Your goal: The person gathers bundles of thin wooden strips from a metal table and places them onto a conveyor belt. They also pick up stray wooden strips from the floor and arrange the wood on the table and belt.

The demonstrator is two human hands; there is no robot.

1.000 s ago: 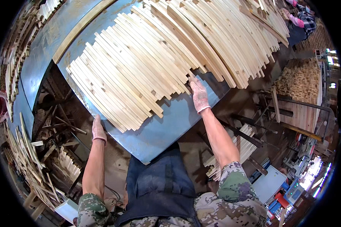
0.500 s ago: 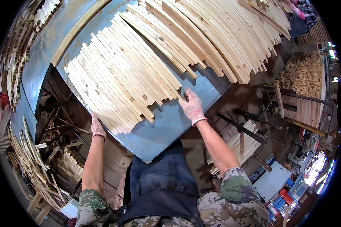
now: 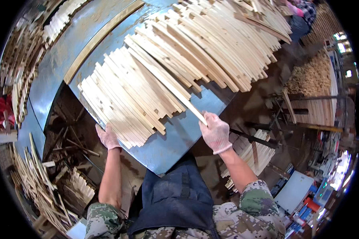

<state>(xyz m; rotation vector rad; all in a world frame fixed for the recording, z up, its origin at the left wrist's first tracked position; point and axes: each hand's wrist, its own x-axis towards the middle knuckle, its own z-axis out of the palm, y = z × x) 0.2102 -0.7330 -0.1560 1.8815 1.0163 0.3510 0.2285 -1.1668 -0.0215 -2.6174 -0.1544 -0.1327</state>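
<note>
A row of pale wooden strips (image 3: pixel 127 95) lies side by side on the blue metal table (image 3: pixel 171 147). My right hand (image 3: pixel 216 133), in a pinkish-white work glove, is closed on the near end of one wooden strip (image 3: pixel 173 89). This strip sticks out toward me past its neighbours, at a slight slant to them. At the row's left side, my gloved left hand (image 3: pixel 108 137) rests against the outermost strips by the table edge, thumb and fingers apart. Part of its fingers is hidden at that edge.
More strips (image 3: pixel 223 44) cover the table farther right, with a few laid crosswise. A long wooden batten (image 3: pixel 101 40) lies on the left. Scrap wood (image 3: pixel 44 191) is heaped at lower left. Stacked wood (image 3: pixel 313 91) stands on a rack at right. Other people work at both far sides.
My right hand has closed on a strip and drawn its end toward me, out of the row. My left hand stays by the left side, with its thumb now spread. The view has shifted slightly.
</note>
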